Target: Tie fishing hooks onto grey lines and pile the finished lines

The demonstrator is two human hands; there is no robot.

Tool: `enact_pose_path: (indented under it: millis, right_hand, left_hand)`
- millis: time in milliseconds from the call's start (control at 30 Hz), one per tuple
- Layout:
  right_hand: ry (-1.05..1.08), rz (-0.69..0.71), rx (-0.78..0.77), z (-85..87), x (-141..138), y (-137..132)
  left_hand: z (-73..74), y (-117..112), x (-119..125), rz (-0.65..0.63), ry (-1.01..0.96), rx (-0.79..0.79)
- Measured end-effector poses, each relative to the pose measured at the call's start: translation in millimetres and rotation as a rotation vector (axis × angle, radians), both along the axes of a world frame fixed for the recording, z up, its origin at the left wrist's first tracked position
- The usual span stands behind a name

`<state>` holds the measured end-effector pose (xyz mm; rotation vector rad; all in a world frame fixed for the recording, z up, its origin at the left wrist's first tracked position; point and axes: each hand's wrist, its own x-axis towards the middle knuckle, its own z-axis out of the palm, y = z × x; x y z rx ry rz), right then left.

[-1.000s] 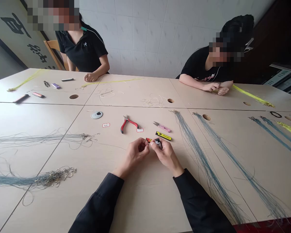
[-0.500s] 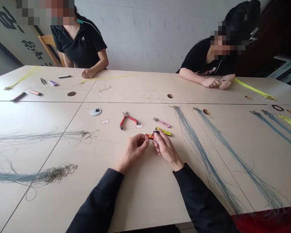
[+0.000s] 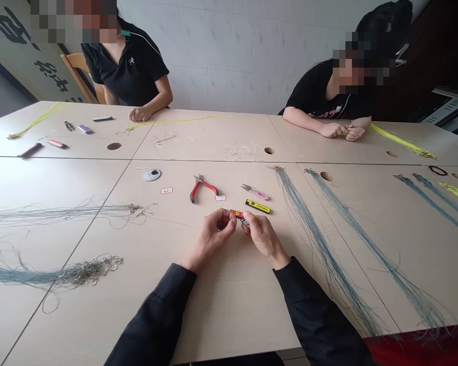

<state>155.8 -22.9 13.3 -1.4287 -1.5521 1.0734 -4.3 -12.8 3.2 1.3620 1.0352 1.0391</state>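
Shifted inward since the last view, the right hand (image 3: 263, 240) now closes around a small dark item (image 3: 245, 222) beside a red-and-yellow strip (image 3: 236, 213), while the left hand (image 3: 216, 240) stays curled shut, whatever it pinches hidden.

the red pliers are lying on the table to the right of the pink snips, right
Not quite: the head view shows the red-handled pliers to the left of the pink thread snips, not the right. They do lie on the table.

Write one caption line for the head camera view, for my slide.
Left hand and right hand meet at a small red object, near red-handled pliers.
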Motion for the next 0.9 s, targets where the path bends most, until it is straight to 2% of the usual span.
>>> enact_pose_path:
  millis: [400, 700, 900]
  right_hand:
    - [0.008, -0.020, -0.016, -0.7, -2.6, -0.4]
    - [0.010, -0.018, 0.009, -4.6, -2.6, -0.5]
    - [0.007, -0.039, -0.002, -6.4, -2.7, -0.5]
  left_hand:
    - [7.6, -3.9, 0.1, -0.032, -0.005, 0.025]
    - [3.4, -3.6, 0.8, -0.058, -0.014, 0.008]
    - [5.9, -4.4, 0.9, -0.058, -0.001, 0.018]
